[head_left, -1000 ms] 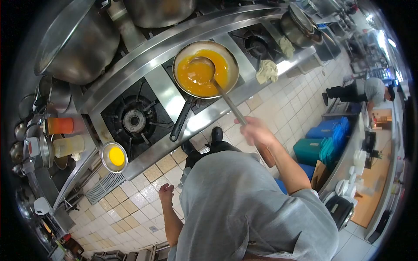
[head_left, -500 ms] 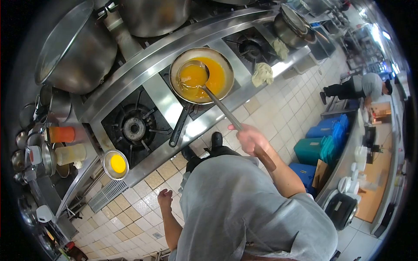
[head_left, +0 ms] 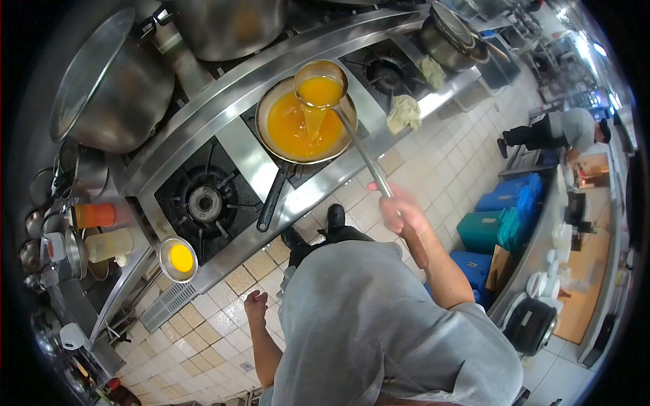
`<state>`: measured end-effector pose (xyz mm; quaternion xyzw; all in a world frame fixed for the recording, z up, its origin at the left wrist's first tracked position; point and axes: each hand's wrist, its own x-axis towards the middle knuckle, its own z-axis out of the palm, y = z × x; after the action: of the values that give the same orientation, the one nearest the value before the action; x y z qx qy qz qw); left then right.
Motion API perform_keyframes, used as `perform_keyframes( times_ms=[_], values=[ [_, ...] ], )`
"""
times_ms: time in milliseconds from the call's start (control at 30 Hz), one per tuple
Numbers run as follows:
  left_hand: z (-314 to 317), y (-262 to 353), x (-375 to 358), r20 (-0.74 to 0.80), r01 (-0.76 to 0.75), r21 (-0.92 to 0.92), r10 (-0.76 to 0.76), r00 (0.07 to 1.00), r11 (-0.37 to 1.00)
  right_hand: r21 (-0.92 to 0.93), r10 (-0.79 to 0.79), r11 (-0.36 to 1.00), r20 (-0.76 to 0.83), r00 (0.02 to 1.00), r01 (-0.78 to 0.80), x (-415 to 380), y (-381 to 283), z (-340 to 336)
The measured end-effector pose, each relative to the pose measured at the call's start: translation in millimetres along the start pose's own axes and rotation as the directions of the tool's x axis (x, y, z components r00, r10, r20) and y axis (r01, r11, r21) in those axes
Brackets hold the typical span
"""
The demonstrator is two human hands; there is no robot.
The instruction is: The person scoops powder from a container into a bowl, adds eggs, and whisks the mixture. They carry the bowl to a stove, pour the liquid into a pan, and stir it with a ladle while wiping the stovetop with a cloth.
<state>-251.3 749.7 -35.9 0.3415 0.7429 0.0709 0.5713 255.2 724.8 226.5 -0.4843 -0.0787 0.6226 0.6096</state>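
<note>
My right hand grips the long handle of a metal ladle. The ladle's bowl is tilted above the far right side of a frying pan, and orange-yellow liquid streams from it into the pan. More of that liquid lies in the pan, which sits on a burner with its black handle pointing toward the front edge of the stove. My left hand hangs low beside my body, away from the stove, its fingers curled with nothing visible in them.
Left of the pan is a bare burner; a metal bowl with yellow contents stands at its corner. Large pots line the back. A crumpled cloth lies on the stove's right edge. Another person works at a counter far right.
My right hand has raised the ladle and swung its bowl to the right across the pan. Liquid now pours from the bowl. My left hand has stayed down by my side.
</note>
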Motion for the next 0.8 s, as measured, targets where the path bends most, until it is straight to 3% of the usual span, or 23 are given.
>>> perform_keyframes(
  times_ms=[233, 367, 433, 633, 800],
  values=[
    [5, 2, 1, 0.007, -0.021, -0.013, 0.021, 1.000, 1.000, -0.112, -0.145, 0.983, 0.021, 0.989, 0.146, 2, -5, -11],
    [7, 9, 0, 0.021, -0.028, 0.001, 0.028, 0.999, 1.000, -0.262, -0.162, 0.954, -0.050, 0.986, 0.144, 1, -20, -1],
    [9, 9, 2, 0.012, -0.023, 0.003, 0.023, 1.000, 1.000, -0.451, -0.178, 0.888, -0.158, 0.971, 0.089, 3, -26, 9],
    [9, 1, 4, 0.005, -0.030, -0.016, 0.030, 1.000, 0.999, -0.659, -0.194, 0.752, -0.213, 0.958, 0.005, 23, -29, 11],
    [5, -10, -5, -0.004, -0.003, -0.037, 0.003, 1.000, 0.999, -0.757, -0.281, 0.652, -0.192, 0.940, 0.041, 41, -18, 20]
  ],
)
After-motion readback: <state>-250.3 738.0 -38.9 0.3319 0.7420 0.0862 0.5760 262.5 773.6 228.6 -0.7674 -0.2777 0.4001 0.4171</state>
